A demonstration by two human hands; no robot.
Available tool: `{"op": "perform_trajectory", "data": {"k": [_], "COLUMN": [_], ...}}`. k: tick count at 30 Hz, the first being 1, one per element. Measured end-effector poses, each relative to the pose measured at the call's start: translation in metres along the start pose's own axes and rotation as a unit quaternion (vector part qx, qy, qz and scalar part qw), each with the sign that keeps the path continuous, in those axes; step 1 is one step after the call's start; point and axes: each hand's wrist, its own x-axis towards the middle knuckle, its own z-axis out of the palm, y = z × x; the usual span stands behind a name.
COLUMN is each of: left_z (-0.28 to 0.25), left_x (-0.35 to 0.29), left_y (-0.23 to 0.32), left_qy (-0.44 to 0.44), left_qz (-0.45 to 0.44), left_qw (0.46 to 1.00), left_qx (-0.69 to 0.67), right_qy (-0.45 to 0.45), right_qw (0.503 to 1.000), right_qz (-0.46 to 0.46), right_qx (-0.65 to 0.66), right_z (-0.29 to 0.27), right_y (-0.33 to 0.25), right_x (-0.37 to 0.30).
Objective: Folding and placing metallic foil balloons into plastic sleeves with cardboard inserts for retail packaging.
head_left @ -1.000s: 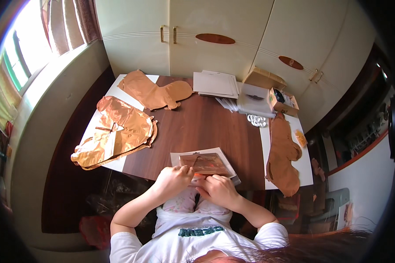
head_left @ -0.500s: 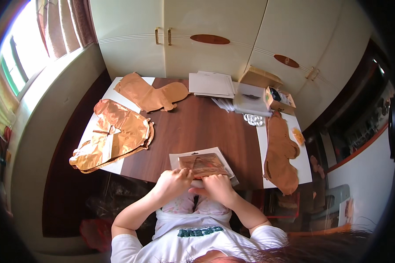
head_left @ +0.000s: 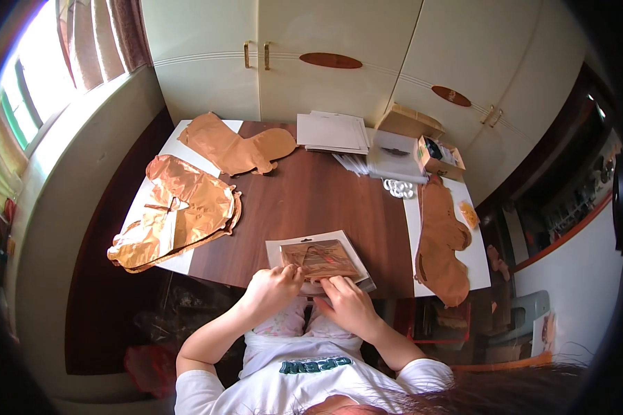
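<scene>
At the table's near edge lies a flat packet (head_left: 318,256), with folded copper-coloured foil over a white card in a clear sleeve with a hang hole at its far end. My left hand (head_left: 275,287) is closed at the packet's near left edge, its fingertips bent onto the plastic. My right hand (head_left: 349,304) touches the near edge further right, fingers stretched forward and the thumb apart below them. The undersides of both hands are hidden.
Large flat copper foil balloons lie at the left (head_left: 180,211), far left (head_left: 239,145) and right (head_left: 443,245) of the brown table (head_left: 291,204). At the back are white cards (head_left: 332,131), clear sleeves (head_left: 394,160), white rings (head_left: 399,188) and an open box (head_left: 441,160). A yellow packet (head_left: 469,214) lies at the right.
My right hand has shifted slightly right and back, its fingers now straighter and uncovering more of the packet's near right part. My left hand stays almost in place.
</scene>
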Motion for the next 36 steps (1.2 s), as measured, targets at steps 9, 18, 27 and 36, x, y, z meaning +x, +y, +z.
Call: {"op": "perform_trajectory", "data": {"k": [9,18,27,36], "left_z": [0.001,0.003,0.007,0.006], "left_x": [-0.002,-0.003,-0.004,-0.006], "left_y": [0.0,0.001,0.003,0.004], "left_qy": [0.009,0.01,0.011,0.015], "left_qz": [-0.005,0.004,0.003,0.002], "left_qw": [1.0,1.0,1.0,1.0], "left_qx": [0.003,-0.007,-0.012,-0.012], "right_qy": [0.004,-0.052,-0.154,-0.056], "right_qw": [1.0,0.997,0.987,0.992], "right_qz": [-0.011,-0.058,-0.034,-0.115], "right_qx": [-0.012,-0.005,0.02,-0.012], "right_z": [0.012,0.021,0.021,0.012], "right_y": [-0.002,0.003,0.006,0.001], "right_x": [-0.002,-0.004,0.003,-0.016]}}
